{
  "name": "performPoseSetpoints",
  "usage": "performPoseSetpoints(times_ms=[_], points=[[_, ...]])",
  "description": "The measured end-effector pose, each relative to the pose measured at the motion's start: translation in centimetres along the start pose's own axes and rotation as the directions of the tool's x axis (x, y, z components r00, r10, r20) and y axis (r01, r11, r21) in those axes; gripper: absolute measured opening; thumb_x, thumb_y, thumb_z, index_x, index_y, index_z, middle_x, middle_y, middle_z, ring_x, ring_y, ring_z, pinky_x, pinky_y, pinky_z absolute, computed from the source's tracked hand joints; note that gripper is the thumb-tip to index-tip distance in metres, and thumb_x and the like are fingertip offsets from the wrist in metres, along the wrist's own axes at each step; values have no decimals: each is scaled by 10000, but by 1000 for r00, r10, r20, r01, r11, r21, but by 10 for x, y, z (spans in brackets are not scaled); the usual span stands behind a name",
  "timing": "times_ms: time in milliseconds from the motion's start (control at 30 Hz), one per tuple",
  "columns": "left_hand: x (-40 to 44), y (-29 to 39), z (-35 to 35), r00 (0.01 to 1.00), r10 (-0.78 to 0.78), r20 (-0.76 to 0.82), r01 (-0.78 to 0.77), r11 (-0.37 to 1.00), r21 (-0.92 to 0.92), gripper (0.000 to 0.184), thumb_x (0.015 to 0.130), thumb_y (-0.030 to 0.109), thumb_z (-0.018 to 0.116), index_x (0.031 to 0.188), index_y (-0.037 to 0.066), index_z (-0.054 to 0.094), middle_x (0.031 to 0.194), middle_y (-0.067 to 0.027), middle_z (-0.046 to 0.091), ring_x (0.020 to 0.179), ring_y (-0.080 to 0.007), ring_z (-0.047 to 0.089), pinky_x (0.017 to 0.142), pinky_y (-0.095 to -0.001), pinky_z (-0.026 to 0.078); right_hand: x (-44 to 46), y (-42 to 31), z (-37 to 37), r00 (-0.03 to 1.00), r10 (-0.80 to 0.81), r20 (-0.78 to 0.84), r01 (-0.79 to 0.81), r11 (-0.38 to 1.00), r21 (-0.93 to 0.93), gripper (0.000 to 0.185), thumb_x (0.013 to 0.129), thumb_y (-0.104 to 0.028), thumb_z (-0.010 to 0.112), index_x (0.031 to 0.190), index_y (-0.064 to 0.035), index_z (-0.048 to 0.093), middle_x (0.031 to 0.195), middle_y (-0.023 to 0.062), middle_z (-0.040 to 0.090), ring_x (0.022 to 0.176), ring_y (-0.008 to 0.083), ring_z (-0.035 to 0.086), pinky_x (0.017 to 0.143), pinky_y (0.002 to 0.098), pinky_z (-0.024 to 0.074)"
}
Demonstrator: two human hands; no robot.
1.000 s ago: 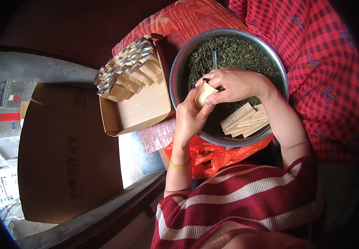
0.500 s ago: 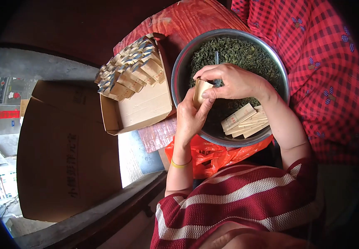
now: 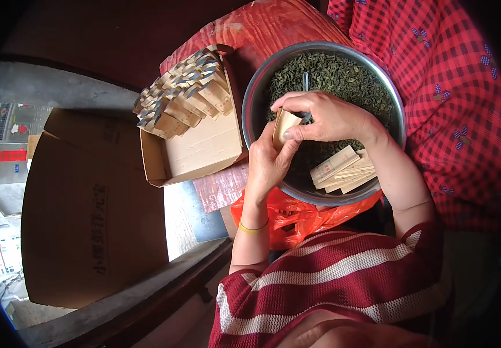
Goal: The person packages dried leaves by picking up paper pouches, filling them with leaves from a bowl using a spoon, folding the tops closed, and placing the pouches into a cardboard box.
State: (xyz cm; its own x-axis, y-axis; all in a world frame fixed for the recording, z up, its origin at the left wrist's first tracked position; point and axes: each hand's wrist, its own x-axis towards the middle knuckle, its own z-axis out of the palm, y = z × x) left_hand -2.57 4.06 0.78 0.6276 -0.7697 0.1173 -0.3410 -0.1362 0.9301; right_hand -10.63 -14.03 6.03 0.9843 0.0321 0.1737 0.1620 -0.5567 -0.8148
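My left hand (image 3: 269, 159) wraps round the lower part of a small tan paper packet (image 3: 285, 127), over the left side of a metal basin (image 3: 400, 110). My right hand (image 3: 328, 116) pinches the packet's upper part, thumb in front and fingers bent behind. Whether anything is inside the packet cannot be seen. Dark, curled dried leaves (image 3: 337, 69), which look like tea, fill much of the basin. A clear handle (image 3: 306, 81) stands up from them; its lower end is hidden behind my right hand. Several flat paper packets (image 3: 343, 169) lie overlapped inside the basin's near side.
Left of the basin, a shallow cardboard box (image 3: 195, 153) holds rows of filled-looking packets (image 3: 183, 98) at its far side. Both rest on a red wood-grain tabletop (image 3: 273, 26). Red checked cloth (image 3: 436, 87) hangs at right, a red plastic bag (image 3: 297, 214) below, a large carton (image 3: 94, 214) at left.
The packet's upper end looks a little wider between my fingers. Both hands keep nearly the same place and grip; the whole view has shifted slightly.
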Motion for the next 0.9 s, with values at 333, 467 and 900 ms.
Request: performPoseSetpoints(times_ms=[333, 467, 900], points=[[0, -3, -3, 999, 11, 35, -12, 999, 48, 396, 886, 271, 730, 1165, 17, 606, 719, -160, 657, 635, -266, 684, 595, -342, 509, -2, 7, 1, 991, -9, 130, 13, 1000, -28, 324, 859, -295, 665, 979, 1, 714, 1283, 200, 598, 1103, 368, 612, 958, 428, 480], [-1, -5, -2, 998, 62, 32, -64, 996, 66, 425, 884, 280, 729, 1199, 24, 602, 689, -158, 646, 614, -275, 678, 578, -346, 501, -3, 11, 5, 989, -80, 122, 90, 993, -80, 285, 875, -315, 640, 961, -60, 734, 1183, 172, 636, 1109, 341, 593, 972, 427, 464], [1, 1, 1, 1000, 1, -11, -1, 999, -35, 338, 908, 235, 710, 1131, 1, 609, 705, -122, 662, 627, -206, 665, 592, -322, 504, 0, 9, 0, 998, -68, -5, 68, 997, -24, 320, 874, -267, 693, 998, 28, 680, 1211, 188, 623, 1065, 360, 626, 930, 407, 490]])
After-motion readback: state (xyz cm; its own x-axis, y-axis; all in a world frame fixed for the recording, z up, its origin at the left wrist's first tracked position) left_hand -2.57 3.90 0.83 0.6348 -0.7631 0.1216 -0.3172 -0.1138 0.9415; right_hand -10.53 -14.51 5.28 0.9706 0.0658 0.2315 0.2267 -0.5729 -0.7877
